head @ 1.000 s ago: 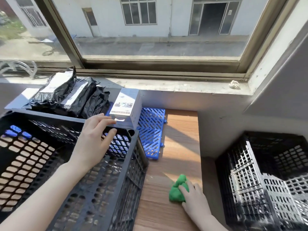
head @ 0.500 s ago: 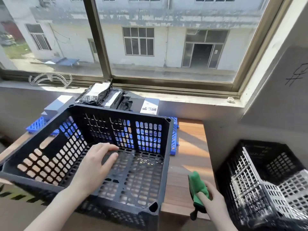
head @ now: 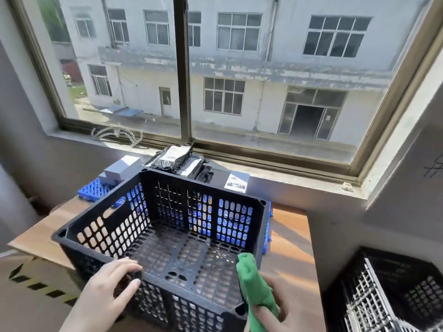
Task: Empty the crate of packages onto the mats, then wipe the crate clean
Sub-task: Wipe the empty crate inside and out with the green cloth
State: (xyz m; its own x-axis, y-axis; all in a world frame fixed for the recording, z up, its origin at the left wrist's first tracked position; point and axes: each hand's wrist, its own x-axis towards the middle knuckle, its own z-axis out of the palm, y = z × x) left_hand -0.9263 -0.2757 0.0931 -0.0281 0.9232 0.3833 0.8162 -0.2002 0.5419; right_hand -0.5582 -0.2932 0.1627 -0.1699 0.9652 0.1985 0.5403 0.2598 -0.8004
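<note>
The black perforated crate (head: pixel 167 236) stands on the wooden tabletop with nothing inside it. My left hand (head: pixel 107 286) grips its near rim, fingers curled over the edge. My right hand (head: pixel 273 305) holds a green cloth (head: pixel 254 281) at the crate's near right corner, the cloth's top end poking over the rim. Behind the crate, on blue mats (head: pixel 92 190), lie black plastic packages (head: pixel 177 159), a grey box (head: pixel 119 170) and a white-labelled box (head: pixel 236 183).
A second black crate (head: pixel 388 293) stands on the floor at the lower right. The window sill and wall run behind the mats. Yellow-black tape (head: pixel 40 283) marks the floor at the left. Bare tabletop (head: pixel 287 236) lies right of the crate.
My left hand drew back from inside the crate to grip its near rim. My right hand lifted the green cloth from the tabletop to the crate's near right corner. The view tilted up.
</note>
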